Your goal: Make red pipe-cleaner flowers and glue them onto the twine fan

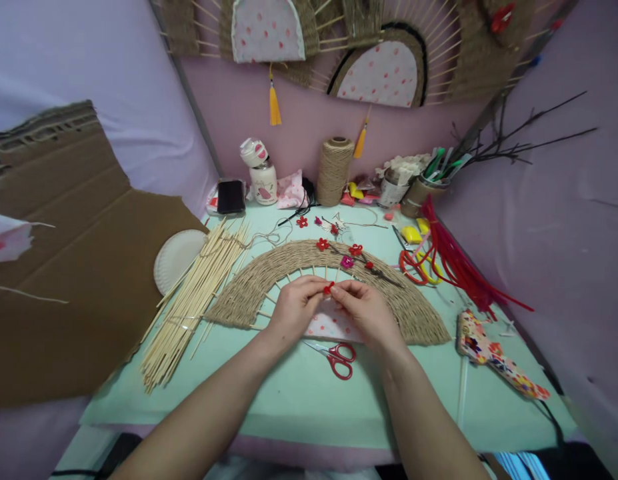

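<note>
Between the fingertips of my left hand (297, 303) and my right hand (365, 308) is a small red flower (328, 288), pinched by both. My hands are over a fan of woven twine (249, 287) on thin sticks, lying on the table. Part of its spotted fabric centre (333, 327) shows beneath them. On the twine band lie a dark twig (386, 272), red flowers (355, 249) and a magenta flower (347, 262). Red-handled scissors (341, 361) rest just below the fan.
Bamboo sticks (189, 307) lie left beside a paper plate (176, 257) and a large cardboard sheet (79, 287). A twine spool (335, 172) stands at the back. Red pipe cleaners (451, 267) and a floral-patterned glue gun (489, 350) are on the right.
</note>
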Motion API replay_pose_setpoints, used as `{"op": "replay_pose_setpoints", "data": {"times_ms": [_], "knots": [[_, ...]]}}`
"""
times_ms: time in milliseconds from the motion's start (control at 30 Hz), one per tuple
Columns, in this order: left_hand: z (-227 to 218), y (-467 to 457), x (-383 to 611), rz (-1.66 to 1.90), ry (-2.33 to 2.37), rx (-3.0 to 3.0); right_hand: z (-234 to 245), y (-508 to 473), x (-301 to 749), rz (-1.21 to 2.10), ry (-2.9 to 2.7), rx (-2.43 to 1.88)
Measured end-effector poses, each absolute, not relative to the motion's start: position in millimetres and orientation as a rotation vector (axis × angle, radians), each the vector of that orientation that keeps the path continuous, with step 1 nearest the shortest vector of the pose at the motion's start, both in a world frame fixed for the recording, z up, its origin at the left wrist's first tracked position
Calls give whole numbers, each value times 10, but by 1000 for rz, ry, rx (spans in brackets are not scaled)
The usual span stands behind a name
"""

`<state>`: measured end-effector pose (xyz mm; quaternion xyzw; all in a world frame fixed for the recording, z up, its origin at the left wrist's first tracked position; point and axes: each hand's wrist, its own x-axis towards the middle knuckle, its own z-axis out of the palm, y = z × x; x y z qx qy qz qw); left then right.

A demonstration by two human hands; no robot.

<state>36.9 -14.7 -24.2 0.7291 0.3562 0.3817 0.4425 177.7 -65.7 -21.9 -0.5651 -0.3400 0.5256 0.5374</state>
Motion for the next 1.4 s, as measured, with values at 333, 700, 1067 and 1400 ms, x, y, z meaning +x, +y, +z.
{"op": "replay_pose_setpoints", "data": {"times_ms": [333, 700, 1067, 1400], "knots": [[-297, -101, 340, 895, 884, 2125, -222, -655, 1795, 1071, -944, -1464], [-274, -221, 367, 698, 695, 2569, -248, -682, 1819, 1273, -791, -1391], [-262, -100, 346, 1113, 1005, 2137, -179, -687, 1764, 549, -1214, -1413], [-313, -174, 373, 1078, 962, 2387, -213, -710, 1703, 410, -1456, -1406]]}}
